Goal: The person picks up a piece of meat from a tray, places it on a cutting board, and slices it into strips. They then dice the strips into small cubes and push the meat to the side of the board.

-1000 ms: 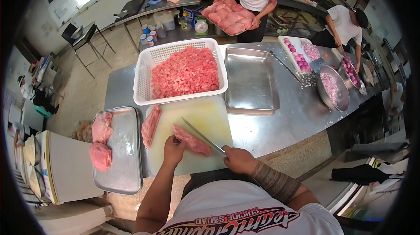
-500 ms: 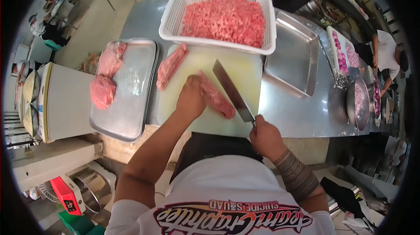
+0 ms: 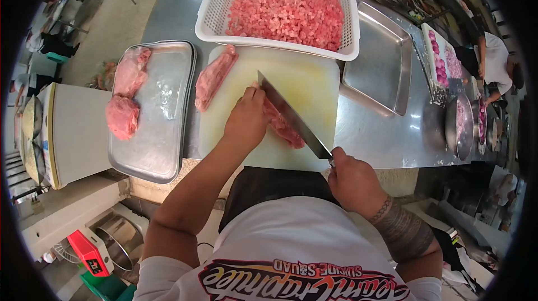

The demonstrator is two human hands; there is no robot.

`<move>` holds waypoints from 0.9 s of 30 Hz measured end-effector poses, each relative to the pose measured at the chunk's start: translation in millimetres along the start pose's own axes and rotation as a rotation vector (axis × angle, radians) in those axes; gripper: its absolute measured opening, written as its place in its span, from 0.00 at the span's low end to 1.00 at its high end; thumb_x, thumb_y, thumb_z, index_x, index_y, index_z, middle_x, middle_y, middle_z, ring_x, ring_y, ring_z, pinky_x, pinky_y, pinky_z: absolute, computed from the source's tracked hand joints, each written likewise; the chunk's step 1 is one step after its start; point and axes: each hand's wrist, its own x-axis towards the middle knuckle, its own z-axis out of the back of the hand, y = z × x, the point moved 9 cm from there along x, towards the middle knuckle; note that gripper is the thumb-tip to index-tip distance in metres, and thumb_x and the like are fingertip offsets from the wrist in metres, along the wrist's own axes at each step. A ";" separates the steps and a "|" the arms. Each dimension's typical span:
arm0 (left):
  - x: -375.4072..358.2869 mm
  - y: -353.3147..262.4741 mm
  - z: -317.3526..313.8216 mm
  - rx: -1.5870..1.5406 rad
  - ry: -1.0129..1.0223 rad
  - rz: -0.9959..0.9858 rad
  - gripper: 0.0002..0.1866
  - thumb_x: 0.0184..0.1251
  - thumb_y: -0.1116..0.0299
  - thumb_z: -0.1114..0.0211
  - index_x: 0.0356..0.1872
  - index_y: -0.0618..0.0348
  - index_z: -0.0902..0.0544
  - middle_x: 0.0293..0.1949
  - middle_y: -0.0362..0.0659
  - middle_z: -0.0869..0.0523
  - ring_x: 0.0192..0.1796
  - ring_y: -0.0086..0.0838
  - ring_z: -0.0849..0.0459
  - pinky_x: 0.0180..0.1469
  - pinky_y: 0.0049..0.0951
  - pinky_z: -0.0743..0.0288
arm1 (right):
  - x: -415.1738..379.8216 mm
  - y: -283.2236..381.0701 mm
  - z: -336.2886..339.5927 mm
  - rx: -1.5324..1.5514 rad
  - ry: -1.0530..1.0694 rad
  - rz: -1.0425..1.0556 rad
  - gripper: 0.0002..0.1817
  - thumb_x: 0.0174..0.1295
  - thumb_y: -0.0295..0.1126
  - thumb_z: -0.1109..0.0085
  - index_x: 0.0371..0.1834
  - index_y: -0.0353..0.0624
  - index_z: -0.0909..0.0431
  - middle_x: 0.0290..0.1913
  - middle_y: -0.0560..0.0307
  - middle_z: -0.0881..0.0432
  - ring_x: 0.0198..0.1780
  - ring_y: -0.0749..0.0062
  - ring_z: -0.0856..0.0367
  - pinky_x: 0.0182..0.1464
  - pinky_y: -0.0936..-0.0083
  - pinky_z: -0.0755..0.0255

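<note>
On the pale cutting board (image 3: pixel 314 93) lies a strip of raw meat (image 3: pixel 284 130), slanting down to the right. My left hand (image 3: pixel 246 115) is closed on its upper left end, with the fingers bent. My right hand (image 3: pixel 357 180) grips the handle of a large knife (image 3: pixel 294 115). The blade lies along the right side of the strip, its tip close to my left fingers and hiding part of the meat. Whether the edge touches the meat I cannot tell. A second piece of meat (image 3: pixel 216 78) rests at the board's left edge.
Beyond the board stands a white basket (image 3: pixel 210 26) of diced meat. A metal tray (image 3: pixel 162 99) with meat pieces is at left. A deep steel pan (image 3: pixel 378 60) sits at right, near a board of onions (image 3: pixel 437 60) and metal bowls (image 3: pixel 459 133). Other people are farther off.
The knife has moved left, from beside the strip to against it. My left hand stays on the strip's upper end. The view has shifted slightly, with the basket now higher in it.
</note>
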 end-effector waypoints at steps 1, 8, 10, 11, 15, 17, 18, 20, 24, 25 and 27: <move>-0.6 0.8 -0.5 -0.004 -0.008 0.000 0.31 0.57 0.71 0.19 0.60 0.65 0.24 0.57 0.56 0.20 0.57 0.57 0.15 0.58 0.50 0.18 | 2.8 -1.1 -4.3 -0.014 0.028 -0.012 0.11 0.65 0.26 0.37 0.46 0.37 0.29 0.32 0.40 0.15 0.34 0.41 0.12 0.38 0.50 0.18; 3.4 7.9 -6.9 -0.025 0.026 0.019 0.30 0.56 0.71 0.19 0.58 0.67 0.24 0.56 0.57 0.19 0.56 0.58 0.15 0.57 0.51 0.18 | 35.5 2.9 -32.8 -0.059 0.064 -0.013 0.11 0.68 0.27 0.40 0.48 0.36 0.30 0.33 0.40 0.16 0.34 0.42 0.12 0.37 0.50 0.18; 5.8 9.3 -8.3 -0.030 0.053 0.040 0.30 0.56 0.71 0.19 0.57 0.68 0.25 0.55 0.58 0.19 0.56 0.59 0.15 0.56 0.51 0.18 | 51.9 6.8 -39.4 -0.050 0.018 0.000 0.10 0.69 0.27 0.42 0.49 0.37 0.29 0.33 0.41 0.15 0.34 0.43 0.12 0.36 0.51 0.18; 6.0 10.1 -7.9 -0.031 0.053 0.039 0.29 0.56 0.71 0.20 0.57 0.68 0.25 0.54 0.58 0.18 0.56 0.59 0.15 0.56 0.51 0.18 | 62.5 11.0 -41.8 -0.045 -0.016 0.012 0.09 0.69 0.26 0.44 0.49 0.37 0.29 0.33 0.41 0.15 0.34 0.43 0.11 0.35 0.51 0.18; 3.1 8.0 -3.7 -0.063 0.023 0.048 0.27 0.58 0.72 0.21 0.54 0.68 0.25 0.53 0.58 0.18 0.55 0.59 0.15 0.55 0.52 0.18 | 91.2 22.9 -52.4 -0.088 -0.111 0.072 0.08 0.71 0.26 0.47 0.50 0.37 0.28 0.32 0.41 0.15 0.33 0.43 0.11 0.34 0.52 0.17; -0.8 11.1 -8.7 -0.043 -0.013 0.049 0.27 0.58 0.72 0.20 0.54 0.68 0.25 0.53 0.58 0.18 0.56 0.59 0.15 0.55 0.51 0.18 | 68.4 30.1 -34.3 -0.058 -0.078 0.041 0.08 0.72 0.27 0.48 0.51 0.37 0.28 0.32 0.41 0.15 0.33 0.43 0.11 0.34 0.52 0.17; -1.5 13.6 -8.7 -0.032 -0.033 0.053 0.27 0.58 0.72 0.20 0.54 0.68 0.24 0.53 0.58 0.18 0.56 0.59 0.15 0.55 0.51 0.18 | 55.9 32.8 -25.2 -0.043 -0.058 0.029 0.08 0.73 0.27 0.48 0.51 0.37 0.28 0.32 0.41 0.15 0.33 0.43 0.11 0.34 0.53 0.17; -1.3 10.0 -3.8 -0.067 -0.010 0.051 0.27 0.58 0.72 0.20 0.54 0.67 0.24 0.53 0.58 0.18 0.56 0.59 0.15 0.55 0.51 0.18 | 27.3 19.0 -28.9 -0.094 0.077 -0.051 0.08 0.73 0.28 0.48 0.51 0.37 0.28 0.33 0.40 0.14 0.34 0.41 0.11 0.35 0.51 0.16; -2.6 10.3 -3.0 -0.112 -0.053 0.014 0.26 0.58 0.72 0.20 0.53 0.65 0.24 0.54 0.57 0.18 0.57 0.59 0.16 0.56 0.51 0.19 | 57.3 3.6 -64.9 -0.076 0.001 -0.077 0.09 0.73 0.28 0.47 0.51 0.37 0.28 0.34 0.39 0.14 0.34 0.41 0.10 0.35 0.49 0.16; -2.3 10.9 -3.8 -0.113 -0.032 0.019 0.26 0.58 0.73 0.20 0.55 0.66 0.24 0.55 0.57 0.18 0.57 0.58 0.16 0.57 0.51 0.19 | 73.2 7.1 -69.5 -0.062 -0.053 -0.033 0.09 0.73 0.28 0.47 0.51 0.37 0.28 0.34 0.39 0.14 0.34 0.41 0.10 0.35 0.49 0.16; -2.9 11.9 -5.5 -0.117 0.002 0.033 0.27 0.59 0.73 0.22 0.57 0.66 0.23 0.58 0.58 0.19 0.58 0.58 0.16 0.59 0.51 0.19 | 96.5 18.9 -65.2 -0.042 -0.163 0.060 0.08 0.73 0.28 0.47 0.51 0.37 0.28 0.34 0.39 0.14 0.33 0.42 0.10 0.34 0.49 0.16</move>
